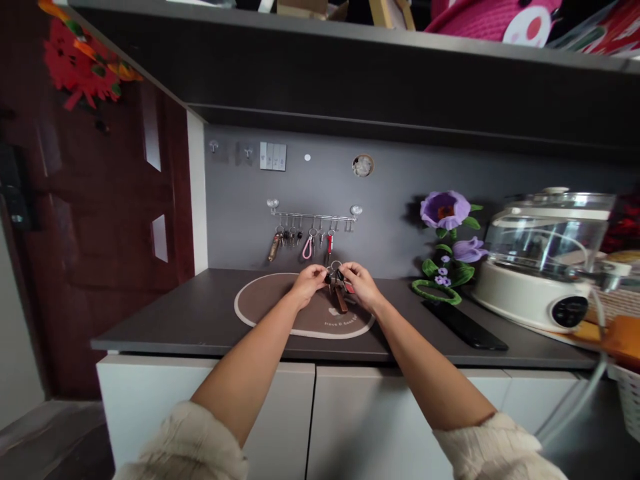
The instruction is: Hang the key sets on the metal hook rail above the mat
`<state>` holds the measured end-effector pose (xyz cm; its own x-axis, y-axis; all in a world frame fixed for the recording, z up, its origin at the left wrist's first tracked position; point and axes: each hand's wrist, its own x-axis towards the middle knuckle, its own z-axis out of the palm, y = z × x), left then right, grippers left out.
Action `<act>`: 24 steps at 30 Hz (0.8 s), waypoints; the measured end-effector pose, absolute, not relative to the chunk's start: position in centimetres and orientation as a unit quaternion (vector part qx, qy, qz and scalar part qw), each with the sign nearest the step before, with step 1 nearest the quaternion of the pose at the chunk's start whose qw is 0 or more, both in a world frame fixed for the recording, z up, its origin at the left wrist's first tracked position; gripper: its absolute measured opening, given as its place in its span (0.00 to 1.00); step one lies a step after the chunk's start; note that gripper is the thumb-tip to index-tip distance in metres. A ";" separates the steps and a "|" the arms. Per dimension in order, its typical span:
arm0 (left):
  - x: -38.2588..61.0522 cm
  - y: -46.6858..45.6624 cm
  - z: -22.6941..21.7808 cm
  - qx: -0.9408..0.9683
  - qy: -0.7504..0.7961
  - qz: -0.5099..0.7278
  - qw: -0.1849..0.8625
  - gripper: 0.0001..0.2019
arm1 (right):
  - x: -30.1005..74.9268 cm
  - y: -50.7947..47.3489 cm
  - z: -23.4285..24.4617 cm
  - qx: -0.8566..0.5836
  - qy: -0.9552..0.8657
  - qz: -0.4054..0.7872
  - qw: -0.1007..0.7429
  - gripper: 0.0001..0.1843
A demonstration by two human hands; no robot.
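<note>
Both hands meet over a brown oval mat (pixel 260 303) on a dark counter (pixel 175 320). My left hand (pixel 309 283) pinches a bunch of keys (pixel 339 283) at its metal ring. My right hand (pixel 359 283) grips the same bunch from the other side; a brown strap and a red tag hang down from it. On the wall just behind hangs a metal hook rail (pixel 314 216) with several key sets (pixel 300 244) dangling from it, one with a pink loop, one with a red fob.
A black phone (pixel 465 327) lies on the counter to the right, beside a purple flower ornament (pixel 447 243) and a white glass-lidded cooker (pixel 543 263). A dark red door (pixel 95 220) stands at left. White cabinet fronts (pixel 310 413) lie below the counter.
</note>
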<state>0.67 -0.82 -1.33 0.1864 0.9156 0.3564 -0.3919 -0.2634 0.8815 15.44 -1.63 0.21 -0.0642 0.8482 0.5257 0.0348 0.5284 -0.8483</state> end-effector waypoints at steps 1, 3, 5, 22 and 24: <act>0.7 -0.8 -1.3 0.539 0.253 0.586 0.549 0.09 | 15.3 -1.7 0.3 -0.339 -0.642 0.345 0.595 0.15; 0.8 -0.8 -1.4 0.550 0.263 0.582 0.537 0.09 | 15.1 -1.9 0.5 -0.329 -0.640 0.354 0.597 0.15; 0.9 -0.7 -1.4 0.560 0.267 0.580 0.527 0.09 | 14.8 -2.1 0.9 -0.324 -0.635 0.368 0.597 0.15; 1.0 0.2 -2.0 0.536 0.361 0.620 0.445 0.06 | 14.4 -0.7 5.0 -0.331 -0.560 0.433 0.624 0.11; 1.0 0.6 -2.3 0.550 0.382 0.623 0.405 0.05 | 14.5 -0.1 5.9 -0.324 -0.564 0.418 0.634 0.10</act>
